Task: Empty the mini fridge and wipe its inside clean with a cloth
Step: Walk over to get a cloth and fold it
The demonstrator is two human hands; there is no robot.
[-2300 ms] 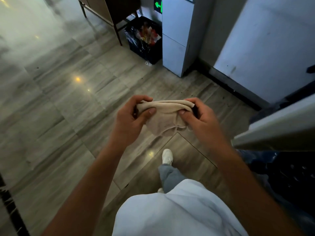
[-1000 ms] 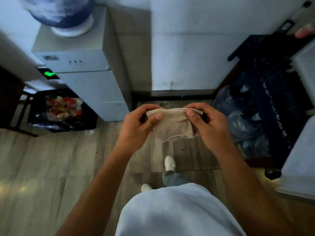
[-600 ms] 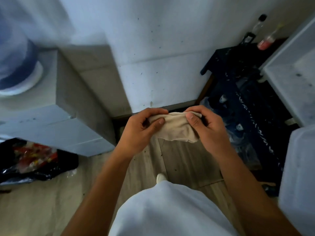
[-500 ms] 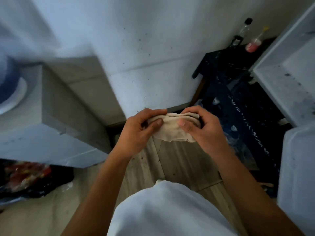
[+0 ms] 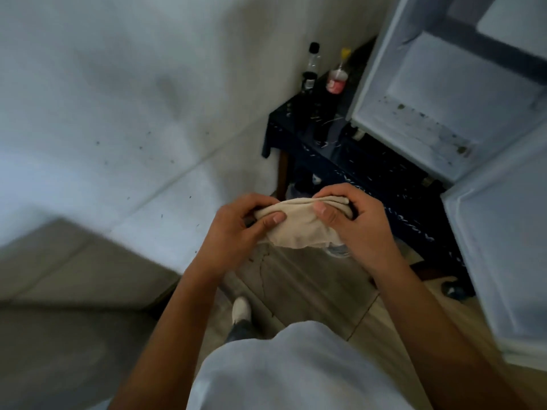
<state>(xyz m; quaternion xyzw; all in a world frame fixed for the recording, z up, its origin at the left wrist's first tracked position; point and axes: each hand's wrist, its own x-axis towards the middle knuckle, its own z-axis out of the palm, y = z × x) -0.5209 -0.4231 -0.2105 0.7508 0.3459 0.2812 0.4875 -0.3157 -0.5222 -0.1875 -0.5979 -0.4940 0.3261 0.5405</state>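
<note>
A beige cloth (image 5: 296,229) is bunched between both hands at chest height. My left hand (image 5: 236,229) pinches its left end and my right hand (image 5: 358,223) grips its right end. The white mini fridge (image 5: 438,93) stands open at the upper right on a dark table (image 5: 355,161). Its inside looks bare, with dark specks on the floor of the compartment. The fridge door (image 5: 509,261) hangs open at the right edge, close to my right forearm.
Two bottles stand on the dark table left of the fridge: one with a black cap (image 5: 310,69) and one with pink contents (image 5: 337,75). A white wall (image 5: 148,113) fills the left. Wood-look floor (image 5: 310,285) lies below, with my shoe (image 5: 241,309).
My view has swung right, from the water dispenser and bin to the open fridge and the bottles. Both hands have kept hold of the cloth and drawn closer together on it.
</note>
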